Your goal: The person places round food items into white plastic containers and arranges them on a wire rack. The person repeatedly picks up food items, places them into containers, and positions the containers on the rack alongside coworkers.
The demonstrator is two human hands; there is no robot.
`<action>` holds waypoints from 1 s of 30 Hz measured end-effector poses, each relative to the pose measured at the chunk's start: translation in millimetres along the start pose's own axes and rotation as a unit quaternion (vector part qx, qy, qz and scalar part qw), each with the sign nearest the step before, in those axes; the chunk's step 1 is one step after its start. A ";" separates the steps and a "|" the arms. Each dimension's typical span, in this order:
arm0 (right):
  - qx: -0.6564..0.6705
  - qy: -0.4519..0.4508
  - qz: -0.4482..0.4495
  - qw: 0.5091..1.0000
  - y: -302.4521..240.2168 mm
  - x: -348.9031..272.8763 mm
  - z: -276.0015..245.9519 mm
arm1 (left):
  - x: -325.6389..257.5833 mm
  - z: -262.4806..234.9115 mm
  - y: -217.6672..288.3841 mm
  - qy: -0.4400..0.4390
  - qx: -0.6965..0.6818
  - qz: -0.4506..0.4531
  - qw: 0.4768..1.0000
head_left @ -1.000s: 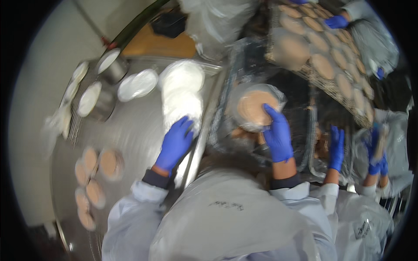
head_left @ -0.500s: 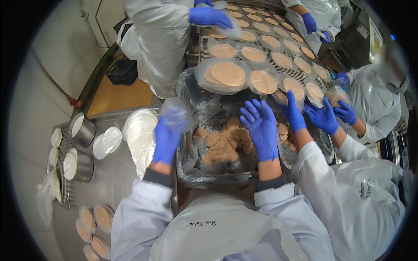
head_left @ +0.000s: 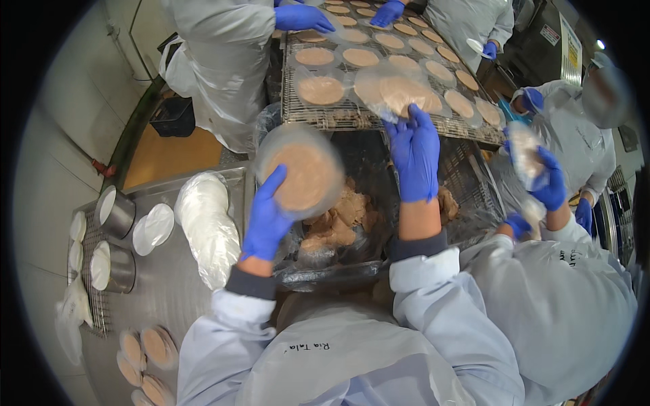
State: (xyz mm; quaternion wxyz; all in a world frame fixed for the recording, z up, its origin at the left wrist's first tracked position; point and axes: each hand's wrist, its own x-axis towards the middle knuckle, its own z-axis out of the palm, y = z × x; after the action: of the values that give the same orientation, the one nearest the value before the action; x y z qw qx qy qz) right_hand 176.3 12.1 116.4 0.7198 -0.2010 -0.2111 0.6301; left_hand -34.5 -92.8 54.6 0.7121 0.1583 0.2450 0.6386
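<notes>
My left hand (head_left: 263, 227), in a blue glove, grips a round pale-pink patty (head_left: 306, 181) on a translucent film disc, thumb on top. My right hand (head_left: 414, 162), gloved alike, reaches to the near edge of the wire conveyor belt (head_left: 318, 122). Its fingers close on the near edge of another film-backed patty (head_left: 406, 95), which looks tilted and overlaps a neighbouring one. Below and between my hands stands a plastic-lined bin (head_left: 338, 276) with a heap of meat pieces (head_left: 335, 227) inside.
More patties on film cover the belt. On the left steel table (head_left: 169, 298) are metal cylinders (head_left: 116, 267), white discs (head_left: 154, 229), a wrapped white stack (head_left: 208, 227) and patty stacks (head_left: 159, 346). Co-workers' gloved hands (head_left: 305, 18) work at the far left, behind and on the right (head_left: 552, 179).
My left hand now holds a patty on film instead of the clear film seen before. My right hand has moved forward from open over the bin to a patty at the belt's edge.
</notes>
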 end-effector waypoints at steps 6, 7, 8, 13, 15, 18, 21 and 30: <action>0.067 0.039 0.090 0.993 -7.2 -3.7 -2.3 | -136.0 -119.0 110.4 0.156 0.459 0.003 0.875; 0.099 0.073 0.106 0.987 -11.5 -23.4 6.1 | -172.4 -151.2 136.1 0.143 0.477 -0.063 0.865; 0.118 0.034 0.108 0.986 -15.4 -32.1 9.8 | -203.1 -157.2 162.3 0.120 0.552 -0.192 0.802; 0.187 -0.042 0.117 0.975 -21.3 -37.0 16.5 | -183.4 -132.1 183.4 0.209 0.586 -0.141 0.770; 0.214 -0.009 0.140 0.967 -25.9 -31.7 10.1 | -110.1 -114.8 147.6 0.152 0.411 0.014 0.899; 0.230 0.059 0.178 0.955 -22.4 -26.8 -16.0 | -6.2 -49.1 75.0 0.066 0.224 0.057 0.971; 0.175 0.084 0.179 0.965 -9.3 -24.4 -28.9 | 66.1 11.2 6.0 -0.084 -0.031 0.059 0.994; 0.112 0.026 0.201 0.973 12.2 -32.2 -59.0 | 35.8 28.3 -6.1 -0.039 -0.086 -0.004 0.996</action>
State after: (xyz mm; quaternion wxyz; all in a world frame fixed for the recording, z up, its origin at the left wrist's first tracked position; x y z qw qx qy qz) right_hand 195.4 -19.7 59.0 0.6013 -0.1737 -0.0758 0.7762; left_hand -11.6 -55.8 69.6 0.7347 0.1203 0.1623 0.6476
